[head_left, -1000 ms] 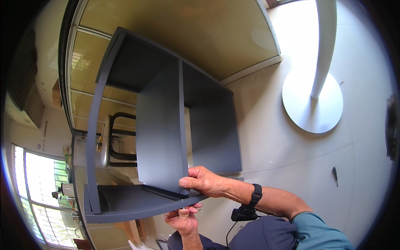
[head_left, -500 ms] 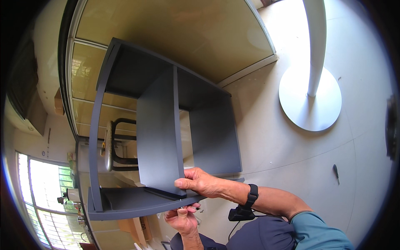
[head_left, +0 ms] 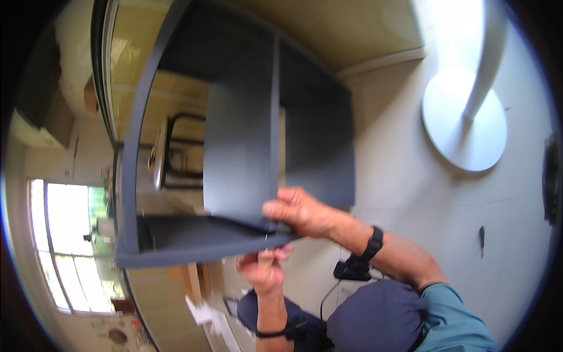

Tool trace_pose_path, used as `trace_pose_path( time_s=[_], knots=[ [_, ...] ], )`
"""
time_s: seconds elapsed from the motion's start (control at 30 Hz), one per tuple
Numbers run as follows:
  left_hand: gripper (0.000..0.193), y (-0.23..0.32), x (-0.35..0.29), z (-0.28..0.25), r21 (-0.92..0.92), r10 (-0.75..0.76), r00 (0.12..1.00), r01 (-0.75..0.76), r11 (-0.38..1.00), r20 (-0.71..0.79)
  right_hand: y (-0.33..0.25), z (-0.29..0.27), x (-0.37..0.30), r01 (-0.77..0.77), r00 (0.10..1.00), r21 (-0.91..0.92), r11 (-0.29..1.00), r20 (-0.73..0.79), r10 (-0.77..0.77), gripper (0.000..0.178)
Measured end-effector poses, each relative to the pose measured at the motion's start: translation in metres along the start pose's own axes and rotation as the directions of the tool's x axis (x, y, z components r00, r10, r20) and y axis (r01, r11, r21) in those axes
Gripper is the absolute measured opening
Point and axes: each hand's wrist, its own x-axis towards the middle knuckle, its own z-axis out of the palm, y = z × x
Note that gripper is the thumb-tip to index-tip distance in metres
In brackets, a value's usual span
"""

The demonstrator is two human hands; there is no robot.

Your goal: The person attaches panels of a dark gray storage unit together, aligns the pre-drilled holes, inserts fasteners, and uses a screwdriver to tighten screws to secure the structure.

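Observation:
A dark grey shelf unit (head_left: 312, 141) lies in front of me, with a divider panel (head_left: 240, 146) across its middle. My right hand (head_left: 302, 212) grips the divider's near edge, thumb on its face, close to where it meets the near side board (head_left: 193, 256). Under that board, on its outer side, my left hand (head_left: 262, 273) is closed in a pinch at a small, thin metal piece (head_left: 267, 240) like a screw, at the board's edge. Blur hides its exact shape and how far it sits in the board.
A screwdriver (head_left: 482, 241) lies on the floor at right. Behind it stands a white pole on a round base (head_left: 463, 141). A stool (head_left: 161, 154) shows through the unit, which stands near a yellowish panelled surface (head_left: 375, 29). White papers (head_left: 205, 314) and cardboard (head_left: 186, 278) lie at lower left.
The view has shifted, so the unit and both hands sit higher and farther right in the picture. Both hands keep their places on the unit.

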Motion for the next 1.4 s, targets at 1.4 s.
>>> trace_pose_path(
  time_s=[1.4],
  knots=[
    [0.031, 0.023, 0.006, -0.024, 0.489, 0.107, 0.981, -0.014, 0.872, -0.164, 0.010, 0.004, 0.003, -0.031, 1.000, 0.002, 1.000, -0.001, 0.031, 0.036]
  ],
)
